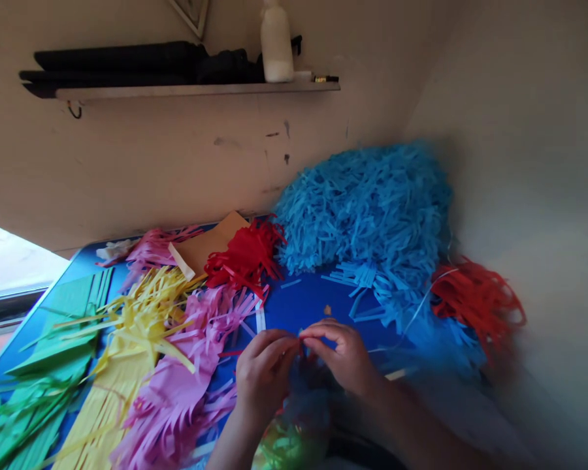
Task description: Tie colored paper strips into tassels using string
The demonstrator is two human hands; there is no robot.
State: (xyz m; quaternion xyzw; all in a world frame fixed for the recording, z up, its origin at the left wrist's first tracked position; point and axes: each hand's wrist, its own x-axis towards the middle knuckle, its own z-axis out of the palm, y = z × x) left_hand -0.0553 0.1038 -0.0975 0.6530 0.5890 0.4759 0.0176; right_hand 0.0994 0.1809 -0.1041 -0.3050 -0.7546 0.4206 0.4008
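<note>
Hands [266, 372] pinch the top of an apparent bag [294, 438].

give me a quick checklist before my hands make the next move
1. Hands together: ok, left hand and right hand meet at the fingertips.
2. Firm hold on the small reddish piece: cannot tell, too blurred.
3. Colours apart: not ok, yellow strips and pink strips overlap.
4. Blue table free of scraps: not ok, a brown scrap lies beyond the hands.
5. Blue pile in view: ok, near the wall.

Dim, bright glare far left, lower right blurred
</note>
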